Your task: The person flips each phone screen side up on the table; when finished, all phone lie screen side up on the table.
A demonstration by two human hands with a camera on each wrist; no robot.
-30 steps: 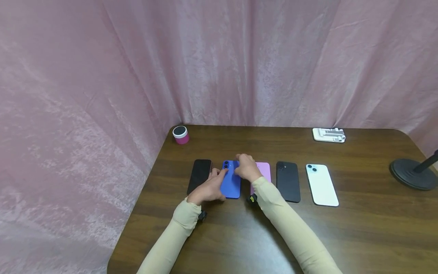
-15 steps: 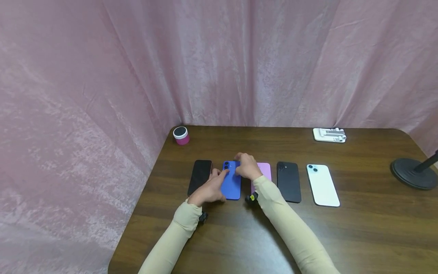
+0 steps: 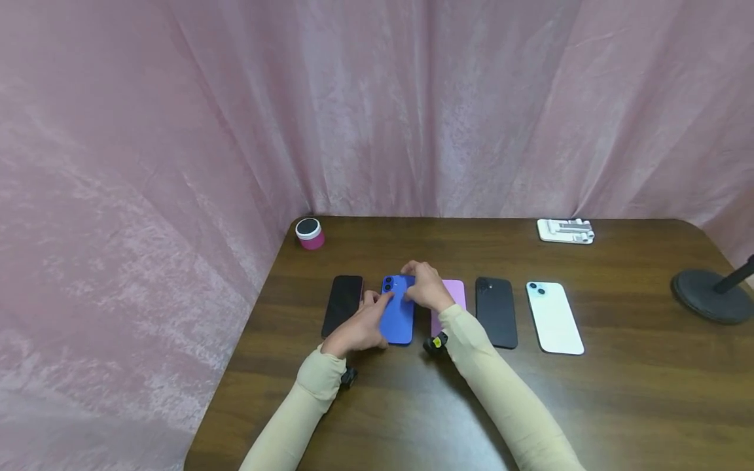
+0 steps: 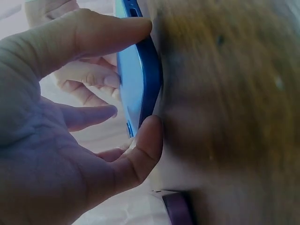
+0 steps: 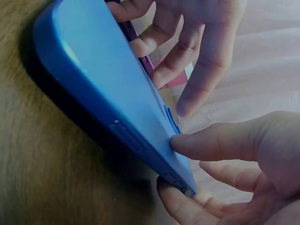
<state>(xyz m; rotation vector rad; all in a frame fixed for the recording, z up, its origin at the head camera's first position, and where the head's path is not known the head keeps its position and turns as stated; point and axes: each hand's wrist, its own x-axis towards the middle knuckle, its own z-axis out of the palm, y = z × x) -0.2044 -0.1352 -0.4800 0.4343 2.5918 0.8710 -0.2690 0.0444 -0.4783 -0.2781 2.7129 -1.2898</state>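
Blue phone (image 3: 397, 320) was on the desk (image 3: 400, 418), betw. the black-screened phone (image 3: 341, 304) & pink phone (image 3: 456, 292), back up, cam end pointing to the far edge, long axis approx. near–far (couldn't tell if fully flat). R hand (image 3: 429, 288) pinched the cam end; L hand (image 3: 359, 327), thumb & finger spread, gripped the port end's L side. Neighbours were close; most room lay nearside & farside.

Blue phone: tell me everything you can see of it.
The blue phone has its back up, two lenses near its far left corner. Its back looks smooth, with rounded corners, buttons on one side and a slot in one edge. It is between the leftmost black phone and the purple phone. The left hand and right hand grip it; whether it clears the table is unclear.
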